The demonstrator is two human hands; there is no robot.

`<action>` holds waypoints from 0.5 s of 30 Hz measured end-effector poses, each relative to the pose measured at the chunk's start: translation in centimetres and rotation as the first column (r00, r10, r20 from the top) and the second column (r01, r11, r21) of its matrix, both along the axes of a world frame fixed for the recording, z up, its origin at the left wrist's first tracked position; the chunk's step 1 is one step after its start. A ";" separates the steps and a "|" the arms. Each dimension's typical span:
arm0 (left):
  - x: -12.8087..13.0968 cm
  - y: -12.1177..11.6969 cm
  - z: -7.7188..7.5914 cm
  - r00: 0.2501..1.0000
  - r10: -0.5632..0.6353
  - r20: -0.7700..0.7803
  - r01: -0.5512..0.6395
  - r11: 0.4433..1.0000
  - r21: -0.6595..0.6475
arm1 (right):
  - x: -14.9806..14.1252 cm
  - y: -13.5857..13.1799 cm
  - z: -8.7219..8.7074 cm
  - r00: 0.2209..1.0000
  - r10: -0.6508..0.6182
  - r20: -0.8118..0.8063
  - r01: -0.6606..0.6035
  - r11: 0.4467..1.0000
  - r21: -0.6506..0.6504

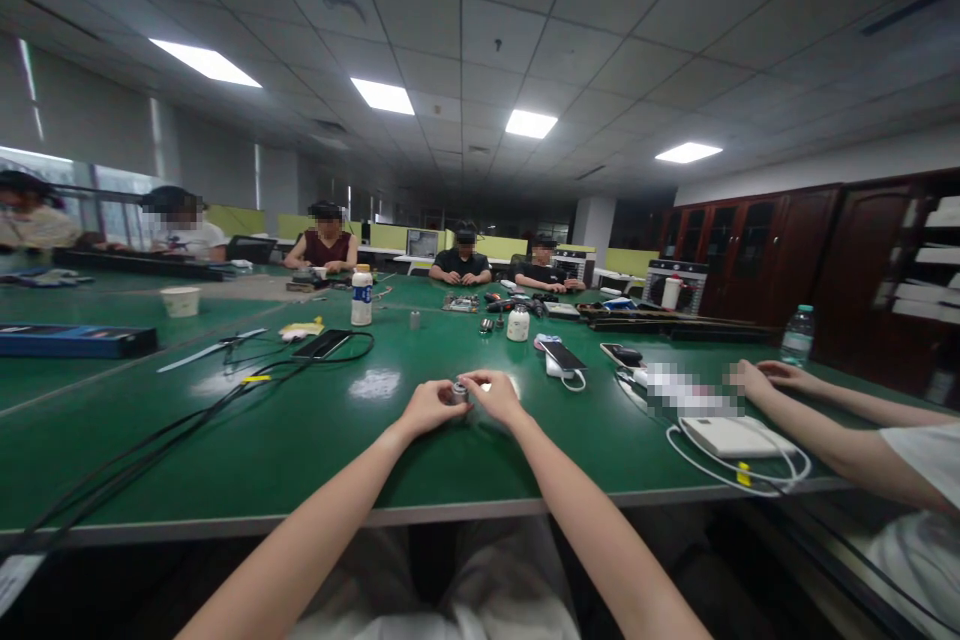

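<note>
A small silvery metal cylinder (459, 393) stands close above the green tabletop (300, 465), between my two hands. My left hand (431, 407) is closed around its side, thumb and fingers gripping it. The fingers of my right hand (491, 394) are bent and closed at its top and right side. Details of the cylinder's top are too small to make out. Farther off stands a similar small metal cylinder (415, 320), apart from both hands.
Black cables (217, 410) and a phone (322, 345) lie to the left. A white-capped bottle (361, 295), a small white jar (517, 324) and another phone (562, 356) stand or lie ahead. At right, a co-worker's hands (757, 382) are near a white power bank (735, 437).
</note>
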State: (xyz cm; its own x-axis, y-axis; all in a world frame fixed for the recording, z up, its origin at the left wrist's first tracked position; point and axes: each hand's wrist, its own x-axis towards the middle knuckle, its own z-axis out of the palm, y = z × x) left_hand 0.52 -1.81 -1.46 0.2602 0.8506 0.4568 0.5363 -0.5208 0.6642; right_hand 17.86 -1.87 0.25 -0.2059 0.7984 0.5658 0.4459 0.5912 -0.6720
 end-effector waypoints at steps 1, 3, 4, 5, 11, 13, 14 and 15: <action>0.0 -0.1 0.1 1.000 -0.015 -0.008 0.015 1.000 -0.009 | 0.0 -0.1 0.0 1.000 0.003 0.002 -0.003 1.000 -0.003; 0.1 -0.3 0.4 1.000 -0.005 -0.009 0.005 1.000 0.000 | 0.0 -0.2 0.1 1.000 0.001 0.006 -0.001 1.000 0.000; 0.1 -0.3 0.5 1.000 -0.010 -0.019 0.010 1.000 -0.004 | 0.0 -0.2 0.2 1.000 -0.006 0.006 0.006 1.000 0.003; 0.1 -0.4 0.6 1.000 -0.007 -0.021 0.007 1.000 -0.004 | 0.0 -0.3 0.3 1.000 -0.009 0.008 0.009 1.000 0.002; 0.0 0.0 0.4 0.999 -0.007 -0.037 0.009 0.999 0.036 | 0.1 -0.3 0.2 1.000 -0.012 -0.024 0.012 1.000 -0.017; 0.0 0.1 0.3 0.998 -0.004 -0.060 0.008 0.998 0.066 | 0.1 -0.3 0.2 1.000 -0.018 -0.024 0.017 1.000 -0.021; 0.0 0.1 0.3 0.997 -0.004 -0.072 0.010 0.997 0.080 | 0.1 -0.3 0.3 1.000 -0.020 -0.022 0.020 1.000 -0.024; -0.1 0.0 0.3 0.997 0.000 -0.082 0.008 0.996 0.090 | 0.1 -0.3 0.3 1.000 -0.022 -0.022 0.022 0.999 -0.026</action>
State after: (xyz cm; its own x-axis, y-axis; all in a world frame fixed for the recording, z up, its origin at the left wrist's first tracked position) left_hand 0.46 -1.78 -1.15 0.3032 0.8058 0.5086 0.5845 -0.5788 0.5686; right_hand 17.99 -2.21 0.55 -0.1755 0.8172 0.5490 0.4431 0.5636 -0.6972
